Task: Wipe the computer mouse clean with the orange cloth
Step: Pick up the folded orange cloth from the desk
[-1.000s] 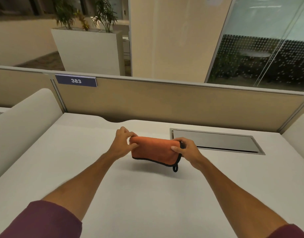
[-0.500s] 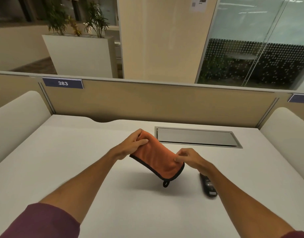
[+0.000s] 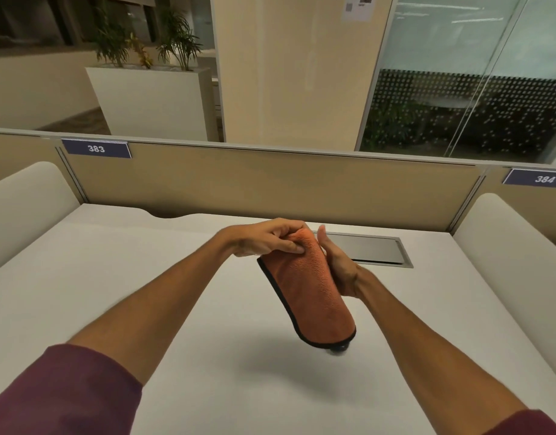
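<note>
Open white desk surface point(image 3: 113, 293) spreads to either side of the raised orange cloth point(image 3: 311, 293), pinched by the left hand point(image 3: 267, 238) and backed by the right hand point(image 3: 336, 265). A tan partition point(image 3: 270, 183) walls off the far edge, curved white side dividers point(image 3: 22, 208) close both flanks, and a flush metal cable hatch point(image 3: 370, 249) lies just behind the hands.

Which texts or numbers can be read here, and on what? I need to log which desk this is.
"383": white digits on a blue tag on the partition's top edge, left.
"384": white digits on a blue tag on the partition, far right.
Paper sheet on the column: print and a code square, too small to read.
Orange cloth: no label visible.
</note>
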Motion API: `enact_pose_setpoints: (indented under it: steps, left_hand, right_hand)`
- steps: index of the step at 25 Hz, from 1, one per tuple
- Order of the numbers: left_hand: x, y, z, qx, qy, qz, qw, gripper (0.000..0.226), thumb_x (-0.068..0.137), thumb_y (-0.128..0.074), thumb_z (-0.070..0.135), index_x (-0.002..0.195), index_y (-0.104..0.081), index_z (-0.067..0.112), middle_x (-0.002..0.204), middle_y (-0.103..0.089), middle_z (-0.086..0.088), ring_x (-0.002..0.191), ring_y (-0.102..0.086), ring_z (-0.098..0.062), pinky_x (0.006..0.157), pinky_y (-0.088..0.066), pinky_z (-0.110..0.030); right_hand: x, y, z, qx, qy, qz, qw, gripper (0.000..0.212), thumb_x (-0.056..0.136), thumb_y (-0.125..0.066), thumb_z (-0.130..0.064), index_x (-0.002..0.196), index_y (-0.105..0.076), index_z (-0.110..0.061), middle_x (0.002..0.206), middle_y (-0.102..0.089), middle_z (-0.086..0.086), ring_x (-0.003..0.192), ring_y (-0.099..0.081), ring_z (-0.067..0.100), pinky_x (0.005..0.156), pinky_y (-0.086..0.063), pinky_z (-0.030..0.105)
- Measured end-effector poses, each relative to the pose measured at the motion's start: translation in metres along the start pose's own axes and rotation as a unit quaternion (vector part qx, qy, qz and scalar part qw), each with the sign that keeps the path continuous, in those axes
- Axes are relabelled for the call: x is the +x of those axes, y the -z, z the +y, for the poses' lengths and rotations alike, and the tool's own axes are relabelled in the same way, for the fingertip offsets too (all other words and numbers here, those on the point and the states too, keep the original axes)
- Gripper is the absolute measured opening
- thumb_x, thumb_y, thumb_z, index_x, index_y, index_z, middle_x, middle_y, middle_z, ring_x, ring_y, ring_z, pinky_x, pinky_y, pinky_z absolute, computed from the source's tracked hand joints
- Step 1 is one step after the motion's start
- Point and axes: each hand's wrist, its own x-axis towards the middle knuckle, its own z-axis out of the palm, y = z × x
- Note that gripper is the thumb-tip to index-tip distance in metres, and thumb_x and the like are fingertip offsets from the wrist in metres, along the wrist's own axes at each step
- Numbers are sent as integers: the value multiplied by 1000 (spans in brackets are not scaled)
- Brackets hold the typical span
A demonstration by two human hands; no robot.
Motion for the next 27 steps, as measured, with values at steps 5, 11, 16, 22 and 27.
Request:
enact_pose_setpoints:
  steps: [5, 11, 16, 22, 27]
  left_hand:
    - [31, -30, -7, 8, -12, 99, 995, 20, 93, -64, 15, 113, -65, 11, 113, -64, 0, 109, -60, -15, 97, -50, -32]
    - [69, -87, -30, 8, -30, 181, 983, 29, 94, -64, 26, 123, -65, 21, 133, -54, 0, 126, -50, -15, 110, -41, -39]
    - [94, -117, -36, 29, -36, 194, 980, 32, 93, -65, 26, 124, -64, 23, 135, -51, 1, 126, -48, -16, 111, -40, -45]
    - [94, -133, -61, 125, 30, 327, 936, 64, 78, -60, 63, 135, -50, 36, 139, -52, 8, 127, -48, -14, 111, -30, -55]
    - [65, -149, -125, 204, 112, 263, 936, 102, 67, -59, 78, 150, -28, 28, 158, -30, 4, 144, -29, -19, 118, -24, -47]
  right_hand:
    - [-32, 14, 21, 157, 35, 21, 987, 79, 76, -52, -76, 124, -66, -14, 127, -64, 18, 117, -62, 33, 90, -54, 42]
    - [-60, 36, 53, 286, 62, 0, 956, 79, 91, -38, -70, 141, -48, -10, 139, -48, 31, 128, -47, 48, 112, -34, 56]
    - [-76, 50, 74, 315, 104, 91, 939, 67, 87, -44, -65, 121, -68, -13, 118, -68, 20, 107, -67, 33, 87, -56, 44]
    - [-83, 70, 73, 254, 26, 170, 952, 71, 86, -49, -67, 120, -65, -6, 107, -67, 22, 90, -67, 34, 79, -57, 45]
    - [-80, 85, 69, -114, -59, 350, 928, 52, 95, -45, -57, 118, -57, -12, 112, -62, 18, 90, -60, 26, 82, -51, 47]
